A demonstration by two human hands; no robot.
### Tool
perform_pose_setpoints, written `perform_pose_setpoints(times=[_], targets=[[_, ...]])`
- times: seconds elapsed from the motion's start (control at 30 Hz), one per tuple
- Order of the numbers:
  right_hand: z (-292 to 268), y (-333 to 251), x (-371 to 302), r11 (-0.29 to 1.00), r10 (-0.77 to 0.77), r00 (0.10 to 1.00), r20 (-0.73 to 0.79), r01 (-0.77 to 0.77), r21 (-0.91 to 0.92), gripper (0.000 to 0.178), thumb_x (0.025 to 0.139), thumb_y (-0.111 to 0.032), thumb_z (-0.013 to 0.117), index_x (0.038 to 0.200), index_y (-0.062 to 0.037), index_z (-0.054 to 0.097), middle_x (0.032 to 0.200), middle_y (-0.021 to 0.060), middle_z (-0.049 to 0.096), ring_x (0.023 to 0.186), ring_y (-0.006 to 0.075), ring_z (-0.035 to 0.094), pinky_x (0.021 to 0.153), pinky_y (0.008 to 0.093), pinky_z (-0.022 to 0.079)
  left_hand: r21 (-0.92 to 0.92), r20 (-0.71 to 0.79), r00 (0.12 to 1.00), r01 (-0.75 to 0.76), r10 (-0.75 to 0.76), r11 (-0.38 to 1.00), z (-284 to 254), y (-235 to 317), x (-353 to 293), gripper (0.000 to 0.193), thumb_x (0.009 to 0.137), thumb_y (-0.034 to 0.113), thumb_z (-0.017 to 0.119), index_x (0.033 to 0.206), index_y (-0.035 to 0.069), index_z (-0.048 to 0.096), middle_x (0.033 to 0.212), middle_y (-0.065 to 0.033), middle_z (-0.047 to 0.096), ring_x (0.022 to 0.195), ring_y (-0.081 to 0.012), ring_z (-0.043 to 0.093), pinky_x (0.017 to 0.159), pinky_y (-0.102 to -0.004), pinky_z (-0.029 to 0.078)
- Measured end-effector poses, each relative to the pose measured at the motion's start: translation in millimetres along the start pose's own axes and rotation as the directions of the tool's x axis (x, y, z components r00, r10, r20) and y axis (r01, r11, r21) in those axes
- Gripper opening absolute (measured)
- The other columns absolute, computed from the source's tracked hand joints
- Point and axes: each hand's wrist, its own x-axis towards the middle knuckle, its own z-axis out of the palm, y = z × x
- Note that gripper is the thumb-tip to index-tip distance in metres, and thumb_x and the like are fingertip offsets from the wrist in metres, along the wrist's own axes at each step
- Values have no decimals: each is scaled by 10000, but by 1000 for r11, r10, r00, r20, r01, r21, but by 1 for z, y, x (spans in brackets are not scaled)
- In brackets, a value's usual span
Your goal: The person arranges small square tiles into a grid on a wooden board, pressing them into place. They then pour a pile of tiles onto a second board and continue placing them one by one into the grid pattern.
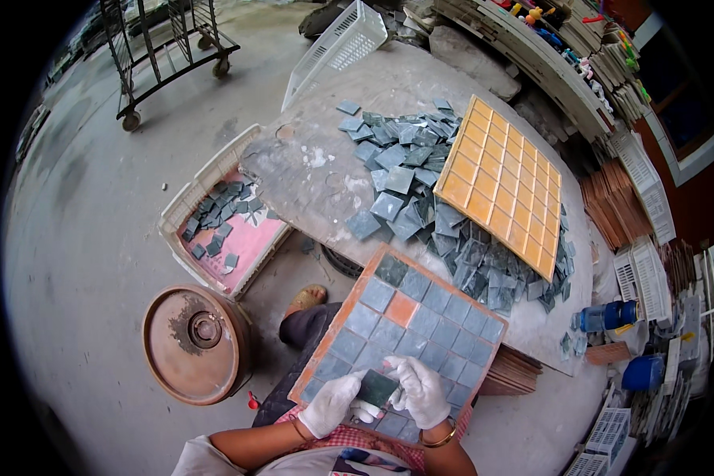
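Both my hands wear white gloves and meet over the near edge of an orange grid tray [323,338] that rests on my lap. My left hand [330,403] and my right hand [422,390] together hold one dark green square tile [375,388] just above the tray. Grey-blue tiles [428,321] fill most of the tray's cells, and one cell [401,309] shows bare orange. A heap of loose grey-green tiles [408,178] lies on the round stone table [309,170] beyond the tray.
A yellow grid tray [504,182] lies on the tile heap. A white crate [238,238] with a few tiles sits on the floor at left, beside a rusty round drum lid [194,343]. Crates, stacked tiles and blue bottles [607,316] crowd the right side.
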Motion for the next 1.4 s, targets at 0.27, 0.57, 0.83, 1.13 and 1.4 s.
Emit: perform_pose_setpoints(times=[0.27,0.57,0.83,1.13,1.4], targets=[[-5,10,-1,994,63,998,29,-65,85,358,951,-239,552,1175,40,545,922,86,613,576,73,549,484,193,438,-50,73,996,45,-42,998,-8,-6,2,727,993,521,165,1390,-73,297,1151,-196,568,922,-256,660,766,-290,543],[2,10,-1,990,137,991,1,-137,44,320,873,-46,606,1181,11,546,817,55,619,578,59,533,474,202,433,-115,96,991,104,-93,988,-11,-9,1,723,989,526,203,1402,-61,287,1191,-179,542,937,-244,646,795,-303,534],[1,7,-4,987,163,986,-35,-163,5,305,881,-80,596,1168,15,562,810,63,631,556,64,539,466,207,437,194,115,992,-77,56,978,-12,-7,0,378,988,263,405,1256,13,499,882,-45,610,705,-77,575,619,-212,490],[1,20,-6,995,77,997,-15,-78,-63,350,824,-33,658,1157,21,563,834,69,644,624,103,588,549,234,474,100,14,1000,15,-16,995,-13,-13,6,349,964,140,469,1283,-1,469,883,-24,598,730,-71,567,661,-206,485],[-3,24,-19,574,-592,777,213,592,-566,502,702,-83,781,1160,-37,580,1252,163,546,1040,261,618,835,322,533,227,15,978,-205,207,952,-22,-2,6,449,897,71,523,1335,7,443,1101,-89,592,931,-129,574,832,-252,468]])
